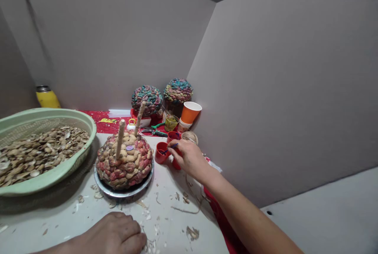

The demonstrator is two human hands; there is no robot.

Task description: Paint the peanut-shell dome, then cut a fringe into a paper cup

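Note:
My right hand (189, 157) pinches a thin dark blue stick (172, 146), its lower end inside a red cup (161, 152). More red cups stand just behind and under that hand. Left of the cup, a dome covered in peanut shells (125, 167), tan and dark red, rests on a round metal plate (124, 194). Two twine-wrapped sticks (120, 138) rise from the dome, and a small purple oval (129, 148) lies on it. My left hand (115, 234) rests on the table at the bottom, its fingers curled; what they hold, if anything, is hidden.
A green basket (93, 128) of shells fills the left side. Behind are a yellow bottle (47, 98), two colourful shell domes (178, 90), green-handled pliers (156, 130) and an orange paper cup (190, 114). Twine (190, 138) and shell scraps (192, 233) lie near my right arm.

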